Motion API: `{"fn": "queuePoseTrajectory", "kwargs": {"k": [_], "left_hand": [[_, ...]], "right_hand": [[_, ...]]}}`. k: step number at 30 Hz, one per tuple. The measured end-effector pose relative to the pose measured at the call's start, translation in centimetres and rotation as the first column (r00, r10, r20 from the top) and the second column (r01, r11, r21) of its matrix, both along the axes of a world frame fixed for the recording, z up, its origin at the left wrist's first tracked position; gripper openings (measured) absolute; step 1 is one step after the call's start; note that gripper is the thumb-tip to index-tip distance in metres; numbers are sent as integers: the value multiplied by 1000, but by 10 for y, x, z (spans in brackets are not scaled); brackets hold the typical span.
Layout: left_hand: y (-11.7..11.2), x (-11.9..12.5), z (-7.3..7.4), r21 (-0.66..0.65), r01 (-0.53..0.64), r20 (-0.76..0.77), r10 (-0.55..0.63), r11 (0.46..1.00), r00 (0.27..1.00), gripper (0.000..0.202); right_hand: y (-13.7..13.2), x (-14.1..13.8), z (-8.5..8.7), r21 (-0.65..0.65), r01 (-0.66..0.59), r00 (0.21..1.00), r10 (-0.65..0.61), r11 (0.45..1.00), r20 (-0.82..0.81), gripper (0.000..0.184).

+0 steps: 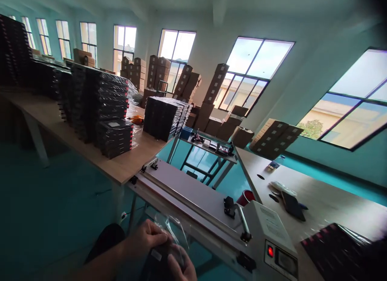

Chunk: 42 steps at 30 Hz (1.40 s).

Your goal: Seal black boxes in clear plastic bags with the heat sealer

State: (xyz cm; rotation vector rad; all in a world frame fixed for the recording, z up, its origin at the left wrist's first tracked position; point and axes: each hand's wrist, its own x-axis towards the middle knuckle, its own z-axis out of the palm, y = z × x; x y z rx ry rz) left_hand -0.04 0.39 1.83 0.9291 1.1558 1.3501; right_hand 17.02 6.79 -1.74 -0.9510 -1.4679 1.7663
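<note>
In the head view, the dark pack (157, 265) is held at the bottom of the picture, off any desk, on the near side of the bar machine (193, 224), which looks like a heat sealer and spans the gap between two desks. The left hand (152, 236) has thumb and fingertips pressed together, apparently pinching the clear film (175, 228) at the far end of the pack. The right hand (183, 265) is curled round the pack's right side, its thumb toward the top face; how its other fingers sit underneath cannot be told. A pale label (156, 255) faces up, and the loose film stands up crumpled toward the machine's near edge.

Good handling here probably means the right hand steadying the pack while the left draws the film out from its edge, so both layers lie smooth and even. Gripping too hard could crease the film; tugging from one corner could skew or tear it. The film's loose end is best held clear of the machine's bar, since the red switch (270, 251) on its control box (273, 232) is lit and the bar may be hot.

At the near right corner of the left desk (130, 168), wrapped packs (115, 138) stand stacked.
</note>
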Motion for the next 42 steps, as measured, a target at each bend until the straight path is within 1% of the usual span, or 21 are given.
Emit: {"fn": "queuePoseTrajectory", "kwargs": {"k": [2, 5, 7, 9, 10, 12, 14, 15, 16, 19, 20, 21, 23, 25, 26, 29, 33, 35, 37, 39, 42], "left_hand": [[-8, 9, 0, 23, -68, -72, 69, 997, 995, 43], [-11, 12, -1, 20, -196, -145, 197, 980, 970, 42], [-10, 7, -3, -4, -281, -142, 278, 960, 950, 42], [-8, 3, -5, -23, -327, -124, 321, 945, 939, 44], [-7, 1, -5, -31, -330, -120, 324, 943, 938, 45], [-4, 0, -6, -40, -320, -120, 313, 947, 942, 48], [1, -1, -6, -51, -293, -103, 287, 955, 952, 49], [4, -2, -5, -53, -288, -75, 283, 956, 956, 49], [8, -5, -3, -51, -300, -30, 299, 953, 954, 49], [21, -19, 5, -71, -425, 178, 430, 903, 885, 53], [23, -24, 7, -94, -434, 223, 444, 896, 868, 55], [24, -28, 9, -115, -394, 234, 410, 912, 881, 56], [23, -30, 10, -137, -198, 166, 219, 971, 961, 56], [18, -24, 7, -141, -35, 45, 42, 989, 998, 51], [15, -20, 5, -135, -12, 3, 12, 991, 1000, 49], [8, -6, 1, -106, -51, -45, 46, 993, 998, 50], [6, 3, 0, -85, -39, -111, 30, 996, 993, 49], [8, 4, -2, -103, -76, -133, 62, 992, 989, 49], [12, 4, -8, -133, -111, -100, 98, 985, 990, 49], [19, 5, -16, -173, -114, -16, 113, 978, 993, 50], [35, 12, -31, -241, -107, 89, 132, 965, 987, 53]], "right_hand": [[8, -1, 10, 146, 26, 993, -42, 989, 112, 52], [32, -1, 30, 360, 144, 960, -218, 922, 176, 49], [48, 1, 41, 379, 280, 933, -343, 882, 107, 46], [58, 4, 42, 289, 357, 927, -376, 888, 11, 46], [59, 6, 39, 226, 335, 940, -339, 915, -20, 49], [54, 10, 24, 109, 134, 991, -130, 985, -42, 61], [42, 15, 5, 31, -102, 994, 103, 994, -34, 71], [35, 17, -3, 3, -172, 985, 172, 985, -32, 71], [28, 19, -10, -17, -200, 980, 199, 980, -29, 69], [16, 22, -18, -43, -170, 985, 169, 985, -20, 62], [15, 23, -17, -44, -165, 986, 165, 985, -21, 61], [15, 23, -15, -43, -161, 987, 161, 986, -23, 60], [15, 24, -10, -42, -147, 989, 146, 988, -30, 59], [14, 25, -8, -45, -124, 992, 123, 991, -19, 58], [14, 25, -7, -43, -105, 994, 105, 994, 0, 58], [15, 26, -3, -27, -27, 998, 29, 999, 59, 55], [28, 26, -1, 76, 54, 988, -65, 996, 138, 52], [35, 26, -8, 155, 167, 969, -191, 974, 159, 54], [39, 28, -22, 167, 279, 944, -302, 946, 135, 58], [35, 33, -41, 93, 301, 945, -310, 949, 103, 67], [24, 45, -69, -40, 215, 970, -209, 976, 120, 72]]}}
